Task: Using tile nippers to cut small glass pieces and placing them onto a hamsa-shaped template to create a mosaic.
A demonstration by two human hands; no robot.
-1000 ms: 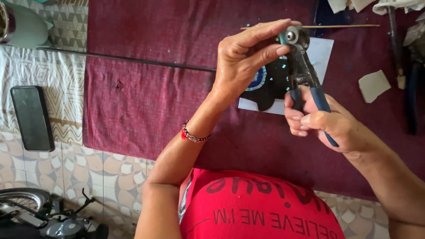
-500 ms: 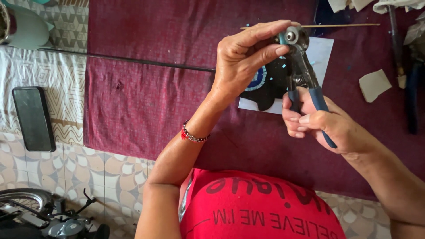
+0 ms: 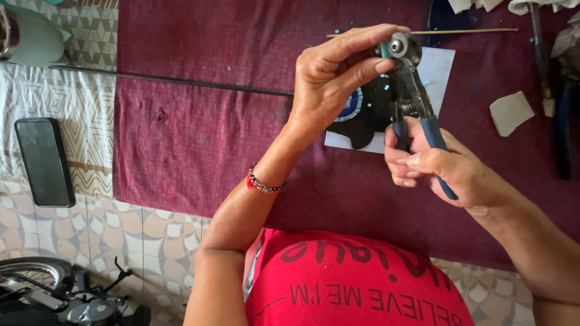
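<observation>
While pinched, tile chip (image 3: 385, 49) between fingers (image 3: 362, 67) (left).

Two hands (image 3: 338, 78) (image 3: 441, 166), one nipper (image 3: 414, 90), one phone (image 3: 45, 160), one stick (image 3: 459, 31).

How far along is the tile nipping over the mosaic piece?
Done: the dark mosaic piece on the white sheet already carries a curved band of blue and white tiles, and small chips lie scattered on the maroon cloth. In hand: the right hand grips the blue-handled wheeled nippers while the left hand holds a small teal piece at the wheels. Left: most of the dark surface is bare.
</observation>
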